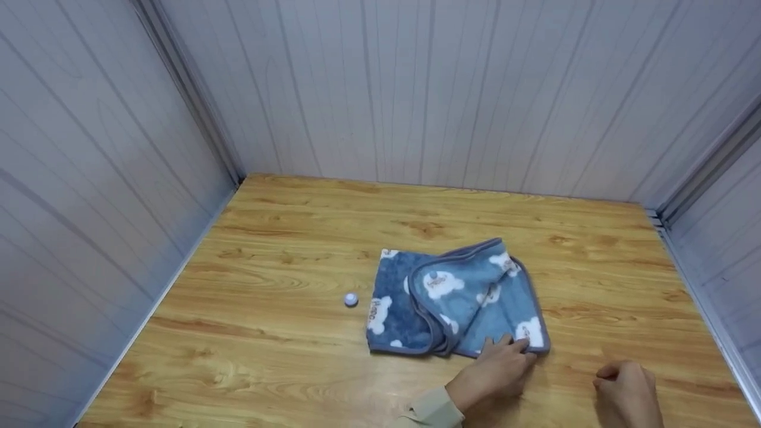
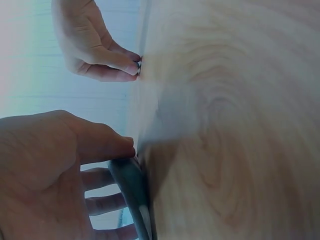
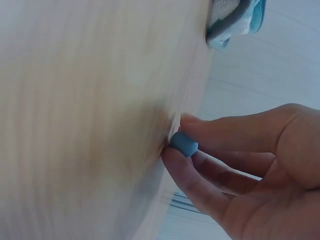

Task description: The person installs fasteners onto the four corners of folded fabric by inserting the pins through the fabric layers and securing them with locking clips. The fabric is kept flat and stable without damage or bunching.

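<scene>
A small blue rounded piece point(image 3: 183, 144) is pinched between thumb and finger of my right hand point(image 1: 630, 389), low over the wooden table at the right. What kind of piece it is, I cannot tell. To the left lies a blue fleece blanket point(image 1: 398, 318) with white cloud-like patches and grey-blue edging, one upper layer folded across it at a slant. My left hand point(image 1: 499, 368) rests with spread fingers on the blanket's near edge, close to its right corner; in the left wrist view the fingers point(image 2: 105, 204) reach behind the edge, the thumb beside it.
A small round whitish-lilac object point(image 1: 351, 299) sits on the table, left of the blanket. The wood-grain tabletop point(image 1: 267, 356) is bounded by pale panel walls point(image 1: 392, 89) at the back and both sides, with metal trim along the edges.
</scene>
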A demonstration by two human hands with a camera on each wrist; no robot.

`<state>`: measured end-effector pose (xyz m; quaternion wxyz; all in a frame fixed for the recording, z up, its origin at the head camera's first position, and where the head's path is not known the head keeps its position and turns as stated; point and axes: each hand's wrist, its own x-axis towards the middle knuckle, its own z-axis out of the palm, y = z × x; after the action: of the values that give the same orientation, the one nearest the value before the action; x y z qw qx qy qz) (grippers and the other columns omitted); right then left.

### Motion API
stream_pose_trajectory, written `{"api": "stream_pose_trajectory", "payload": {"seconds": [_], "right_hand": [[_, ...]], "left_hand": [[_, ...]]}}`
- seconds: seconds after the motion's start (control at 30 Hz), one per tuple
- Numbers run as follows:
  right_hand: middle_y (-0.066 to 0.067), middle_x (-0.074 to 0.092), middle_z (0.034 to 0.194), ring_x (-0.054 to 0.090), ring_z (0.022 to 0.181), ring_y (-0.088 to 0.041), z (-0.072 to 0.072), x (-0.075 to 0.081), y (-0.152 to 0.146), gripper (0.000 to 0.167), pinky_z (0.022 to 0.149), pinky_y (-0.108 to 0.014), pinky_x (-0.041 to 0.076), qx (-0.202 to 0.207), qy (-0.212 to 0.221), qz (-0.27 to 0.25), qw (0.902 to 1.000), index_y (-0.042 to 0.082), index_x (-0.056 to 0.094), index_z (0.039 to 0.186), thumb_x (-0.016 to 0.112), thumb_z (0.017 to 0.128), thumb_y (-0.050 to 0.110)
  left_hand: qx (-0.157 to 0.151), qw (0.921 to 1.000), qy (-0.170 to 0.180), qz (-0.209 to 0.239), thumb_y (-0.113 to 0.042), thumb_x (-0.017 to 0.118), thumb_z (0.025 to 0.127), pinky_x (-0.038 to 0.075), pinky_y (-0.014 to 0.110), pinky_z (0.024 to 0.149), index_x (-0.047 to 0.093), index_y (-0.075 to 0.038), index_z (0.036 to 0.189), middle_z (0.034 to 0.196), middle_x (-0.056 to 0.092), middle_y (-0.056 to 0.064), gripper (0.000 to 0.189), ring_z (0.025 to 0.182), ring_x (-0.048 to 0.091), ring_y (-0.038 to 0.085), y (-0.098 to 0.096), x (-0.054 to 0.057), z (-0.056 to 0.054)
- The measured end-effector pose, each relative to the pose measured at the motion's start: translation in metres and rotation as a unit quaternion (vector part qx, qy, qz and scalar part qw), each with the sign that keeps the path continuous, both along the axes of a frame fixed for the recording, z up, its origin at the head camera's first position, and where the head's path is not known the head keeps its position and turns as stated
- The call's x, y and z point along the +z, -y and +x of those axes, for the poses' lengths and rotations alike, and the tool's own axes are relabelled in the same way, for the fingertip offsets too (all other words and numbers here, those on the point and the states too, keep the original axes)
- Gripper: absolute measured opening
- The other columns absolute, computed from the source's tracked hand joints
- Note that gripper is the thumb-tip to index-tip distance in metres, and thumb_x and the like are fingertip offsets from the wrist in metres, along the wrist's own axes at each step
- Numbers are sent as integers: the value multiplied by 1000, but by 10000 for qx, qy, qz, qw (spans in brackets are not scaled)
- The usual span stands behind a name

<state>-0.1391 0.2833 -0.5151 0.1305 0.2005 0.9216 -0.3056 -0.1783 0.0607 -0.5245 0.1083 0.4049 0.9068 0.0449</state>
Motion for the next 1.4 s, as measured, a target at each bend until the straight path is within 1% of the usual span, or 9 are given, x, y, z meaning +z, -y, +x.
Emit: {"api": "stream_pose_trajectory", "payload": {"seconds": [0.17,0.23,0.47,0.6,0.83,0.93,1.03,1.13,1.4], "right_hand": [[-11,62,75,58,74,-24,0,-1,4,10,69,-41,45,-262,69,77,9996,-9,66,87,69,78,-5],[-14,62,78,57,76,-26,0,-1,5,14,70,-41,44,-342,112,65,9993,-11,65,91,68,78,-6],[-14,62,78,58,75,-24,-1,0,6,18,68,-40,45,-218,142,109,9996,-12,65,93,70,78,-5],[-10,63,76,58,72,-22,0,0,6,15,66,-39,44,-107,83,214,9997,-10,66,91,70,79,-2],[-13,62,78,57,74,-23,0,-2,7,16,66,-38,44,-268,112,88,9995,-11,64,94,67,80,-4],[-16,61,82,56,78,-26,0,-1,6,20,69,-39,44,-293,187,-98,9993,-12,62,98,64,80,-4],[-15,61,84,56,80,-27,2,1,5,23,69,-39,46,-141,92,-234,9996,-12,61,100,61,79,-3],[-14,62,83,57,80,-27,4,2,4,24,67,-38,47,56,-170,-263,9995,-13,62,100,60,80,-1],[-12,64,83,59,76,-25,7,7,8,24,62,-33,48,115,-765,-256,9967,-12,64,100,59,82,4]], "left_hand": [[11,9996,-183,192,-25,58,92,38,32,71,61,-27,110,121,52,-12,19,98,45,10,2,-2,3],[44,9995,-169,279,-25,59,91,40,32,73,59,-27,112,121,52,-12,21,98,46,11,4,-2,4],[365,9978,223,514,-30,62,90,43,35,81,50,-29,132,139,42,-13,44,112,45,11,6,0,4],[435,9943,302,922,-27,56,94,45,35,84,47,-27,137,142,39,-10,44,115,45,11,10,1,5],[316,9823,-428,1796,-14,54,93,47,22,75,51,-16,136,139,46,-2,43,99,55,12,20,-4,4],[254,9747,-674,2115,-9,53,92,46,20,77,53,-13,135,136,49,0,43,97,57,12,23,-7,4],[272,9674,-786,2391,-6,52,91,46,19,84,54,-11,133,135,51,1,42,104,57,11,24,-8,3],[371,9622,-697,2608,-2,52,89,43,19,90,54,-10,132,135,51,2,44,114,53,10,25,-8,1],[569,9580,-295,2796,6,56,84,45,18,88,55,-14,134,137,50,0,54,114,54,10,30,-6,-8]]}}
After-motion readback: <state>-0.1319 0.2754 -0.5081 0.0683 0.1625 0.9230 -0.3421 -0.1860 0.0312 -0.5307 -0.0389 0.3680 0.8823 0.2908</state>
